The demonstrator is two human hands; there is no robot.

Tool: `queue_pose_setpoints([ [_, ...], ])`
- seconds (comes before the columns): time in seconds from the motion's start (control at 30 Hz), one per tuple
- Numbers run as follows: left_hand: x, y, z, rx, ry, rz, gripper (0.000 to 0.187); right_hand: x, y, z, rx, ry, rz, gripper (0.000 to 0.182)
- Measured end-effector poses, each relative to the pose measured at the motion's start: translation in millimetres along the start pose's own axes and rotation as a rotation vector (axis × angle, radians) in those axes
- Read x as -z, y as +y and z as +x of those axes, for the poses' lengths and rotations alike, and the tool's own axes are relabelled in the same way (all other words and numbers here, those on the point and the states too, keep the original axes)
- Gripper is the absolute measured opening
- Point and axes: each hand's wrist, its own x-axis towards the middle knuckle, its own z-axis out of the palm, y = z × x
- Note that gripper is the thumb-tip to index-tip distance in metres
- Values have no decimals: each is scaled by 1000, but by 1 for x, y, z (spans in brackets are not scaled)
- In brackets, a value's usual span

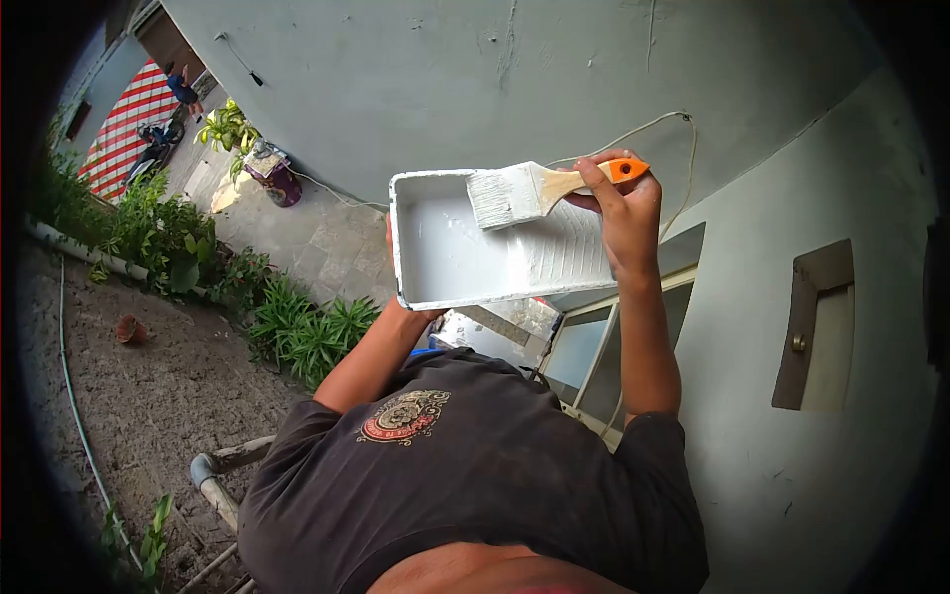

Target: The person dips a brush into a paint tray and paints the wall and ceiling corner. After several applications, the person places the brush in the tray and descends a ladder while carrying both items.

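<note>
Head view: the paintbrush [534, 190] is resting with its white-loaded bristles inside the paint tray [435, 267], near the tray's upper rim, its wooden handle ending in an orange tip. The right hand [618, 213] is clenching around that handle, fingers wrapped over the wood. The tray is being held up in front of the grey wall [445, 79], with a thin film of white paint coating its ribbed slope.

The left hand [396, 297] is supporting the tray from below. Only the wrist and part of the palm are showing, so the grip appears to be closed on the tray's underside, but the fingers are hidden.

Risks, as a judgement: the tray is balancing on one hand and is sitting tilted in the frame, so paint is liable to run toward the low edge and spill over the black shirt [475, 475]. An overloaded brush is likely to drip once it is lifted.

Limits of view: the lens is distorting the edges heavily. The plants [297, 332], the pot [272, 178] and the distant person [183, 87] are appearing small and unclear. The tray's depth of paint is not readable.
</note>
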Motion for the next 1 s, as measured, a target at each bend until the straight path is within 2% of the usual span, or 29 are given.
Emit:
queue_pose_setpoints([
  [0.03,13,0,-3,-93,190,699,87,-2,5,0,-50,8,44,14],
  [0.07,8,6,-6,-111,200,700,87,-4,9,-1,-87,-14,87,13],
  [0.13,-6,23,-13,-9,104,-462,86,-11,16,-1,-88,-53,113,14],
  [0.23,8,25,-20,-85,159,-430,85,-17,25,1,-56,-72,137,13],
  [0.33,9,29,-23,-127,198,-419,87,-14,24,5,-17,-178,-156,15],
  [0.47,11,31,-24,-153,227,-407,86,-15,27,10,-109,-237,-33,18],
  [0.77,13,21,-19,-108,142,-425,88,-12,7,12,74,-109,25,16],
  [0.8,6,18,-16,-152,6,-270,48,-9,4,11,80,-91,48,16],
  [0.93,11,7,-3,-147,-73,-272,49,-1,-1,8,77,-97,48,17],
  [1.0,12,4,0,-112,73,-238,50,4,-3,5,85,-84,19,17],
])
